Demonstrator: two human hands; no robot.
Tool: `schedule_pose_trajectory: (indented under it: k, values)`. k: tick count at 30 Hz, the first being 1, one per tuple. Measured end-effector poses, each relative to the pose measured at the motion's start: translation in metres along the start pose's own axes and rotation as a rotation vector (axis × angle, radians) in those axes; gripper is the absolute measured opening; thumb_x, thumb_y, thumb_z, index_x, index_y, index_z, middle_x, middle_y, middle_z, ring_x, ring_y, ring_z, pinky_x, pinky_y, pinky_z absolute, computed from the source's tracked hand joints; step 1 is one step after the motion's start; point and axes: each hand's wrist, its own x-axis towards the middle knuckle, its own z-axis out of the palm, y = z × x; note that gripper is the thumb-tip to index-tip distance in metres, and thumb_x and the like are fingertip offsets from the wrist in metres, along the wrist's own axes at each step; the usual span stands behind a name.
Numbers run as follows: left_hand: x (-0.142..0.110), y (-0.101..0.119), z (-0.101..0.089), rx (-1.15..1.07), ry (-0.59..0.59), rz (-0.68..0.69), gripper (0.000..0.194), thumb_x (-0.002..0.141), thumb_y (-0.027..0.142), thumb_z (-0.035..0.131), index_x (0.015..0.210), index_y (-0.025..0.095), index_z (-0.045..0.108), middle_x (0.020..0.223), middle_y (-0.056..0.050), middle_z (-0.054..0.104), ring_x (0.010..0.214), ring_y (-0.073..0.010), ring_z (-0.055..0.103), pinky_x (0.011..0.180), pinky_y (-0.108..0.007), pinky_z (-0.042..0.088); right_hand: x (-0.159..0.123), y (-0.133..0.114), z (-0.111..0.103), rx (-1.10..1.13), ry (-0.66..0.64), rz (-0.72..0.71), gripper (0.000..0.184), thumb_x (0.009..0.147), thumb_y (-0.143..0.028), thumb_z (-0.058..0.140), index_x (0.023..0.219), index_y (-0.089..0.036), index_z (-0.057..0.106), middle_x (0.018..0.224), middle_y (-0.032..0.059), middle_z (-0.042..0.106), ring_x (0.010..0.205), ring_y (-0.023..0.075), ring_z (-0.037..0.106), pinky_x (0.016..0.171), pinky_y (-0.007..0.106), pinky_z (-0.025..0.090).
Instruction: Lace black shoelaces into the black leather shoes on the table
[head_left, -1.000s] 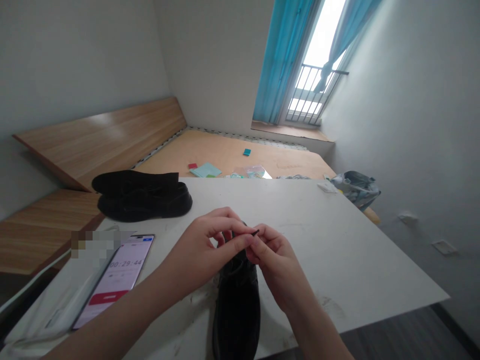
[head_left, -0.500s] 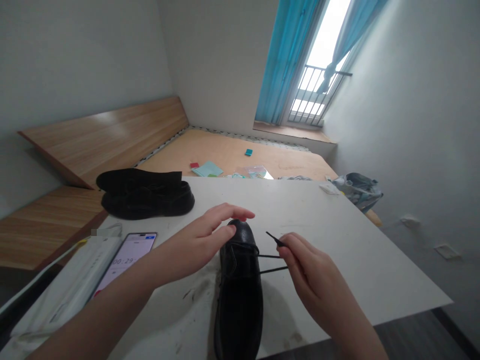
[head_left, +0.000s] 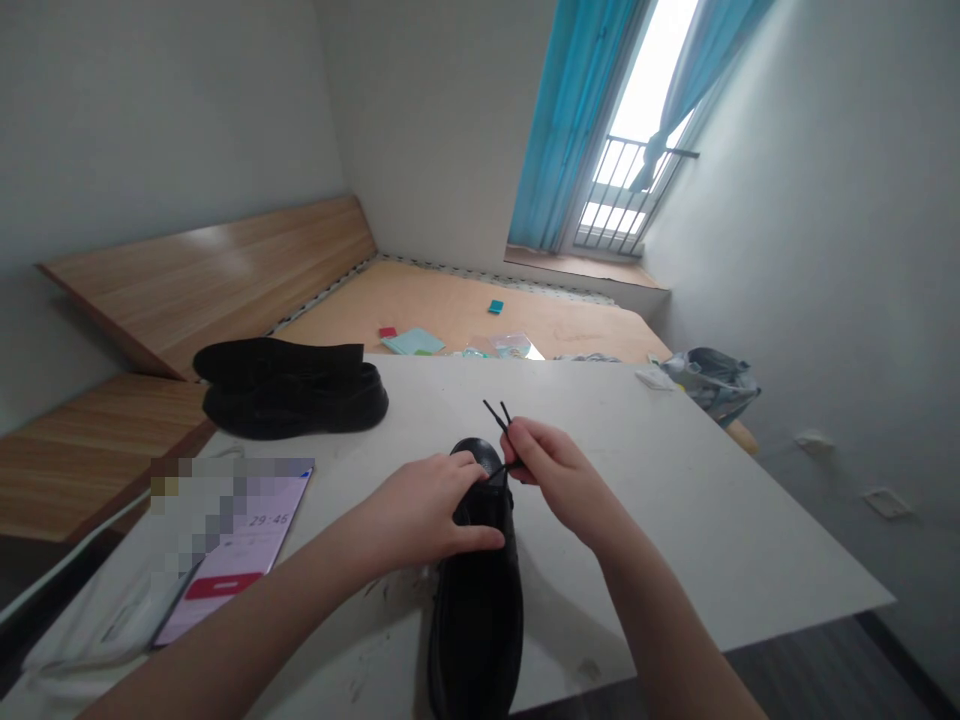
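A black leather shoe [head_left: 474, 620] lies on the white table [head_left: 675, 500], toe pointing away from me. My left hand [head_left: 427, 510] is closed over the shoe's upper near the toe, thumb along its side. My right hand [head_left: 559, 475] pinches the black shoelace [head_left: 496, 415], whose two thin ends stick up and to the left above the fingers. The lace runs down to the eyelets, which the hands partly hide.
A second black shoe [head_left: 289, 390] lies at the table's far left. A phone [head_left: 240, 560] with a running timer rests at the near left beside a white cable. A bare wooden bed frame [head_left: 465, 310] with scattered small items lies beyond. A bag [head_left: 712, 380] sits at the table's right corner.
My right hand moved left and up toward the toe, gathering both lace ends. My left hand dropped from hovering open over the toe and now grips the shoe.
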Motion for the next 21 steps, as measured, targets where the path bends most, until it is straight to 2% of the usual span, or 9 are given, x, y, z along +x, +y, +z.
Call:
schedule_pose_trajectory:
  k: [3,5,10,14,17,21]
  values:
    - [0.000,-0.001,0.002,0.005,0.028,-0.020,0.053,0.078,0.058,0.068,0.113,0.018,0.064,0.110,-0.010,0.068,0.103,-0.0315,0.064,0.090,-0.041,0.050,0.020,-0.004,0.006,0.051,-0.012,0.026,0.048,0.084,-0.064,0.051,0.067,-0.020,0.047,0.066,-0.0041,0.042,0.059,0.0104,0.042,0.054,0.022,0.036]
    - [0.001,-0.002,0.003,-0.009,0.052,-0.031,0.052,0.075,0.058,0.070,0.108,0.018,0.066,0.104,-0.009,0.070,0.096,-0.0311,0.065,0.084,-0.039,0.051,0.020,-0.009,0.011,0.075,-0.062,0.039,0.048,0.083,-0.065,0.052,0.067,-0.020,0.047,0.065,-0.0040,0.043,0.058,0.0103,0.042,0.052,0.022,0.035]
    - [0.009,0.002,-0.001,-0.069,0.019,-0.028,0.036,0.074,0.053,0.070,0.090,0.020,0.071,0.087,-0.003,0.071,0.079,-0.0258,0.066,0.068,-0.031,0.049,-0.007,-0.022,0.020,0.128,-0.331,0.040,0.049,0.087,-0.066,0.050,0.067,-0.020,0.049,0.066,-0.0033,0.044,0.059,0.0109,0.039,0.053,0.022,0.034]
    - [0.014,0.006,-0.005,-0.058,-0.025,-0.006,0.023,0.069,0.041,0.073,0.079,0.020,0.071,0.081,-0.003,0.069,0.074,-0.0251,0.065,0.064,-0.031,0.048,-0.019,-0.029,0.021,0.069,-0.486,-0.096,0.048,0.094,-0.060,0.045,0.067,-0.020,0.050,0.066,-0.0028,0.044,0.060,0.0114,0.039,0.056,0.025,0.033]
    - [0.010,0.001,-0.004,-0.064,0.009,-0.016,0.031,0.072,0.047,0.071,0.088,0.020,0.070,0.088,-0.005,0.070,0.080,-0.0258,0.066,0.069,-0.031,0.049,-0.014,-0.031,0.016,0.047,-0.423,-0.106,0.047,0.093,-0.060,0.047,0.067,-0.020,0.049,0.067,-0.0026,0.045,0.062,0.0117,0.040,0.056,0.025,0.035]
    - [0.001,-0.009,-0.008,-0.185,0.042,-0.024,0.046,0.075,0.058,0.069,0.102,0.021,0.066,0.094,-0.005,0.072,0.082,-0.0248,0.066,0.073,-0.030,0.048,-0.002,-0.031,0.007,0.034,-0.142,-0.098,0.037,0.092,-0.052,0.051,0.073,-0.022,0.044,0.067,-0.0054,0.041,0.060,0.0103,0.040,0.055,0.023,0.037]
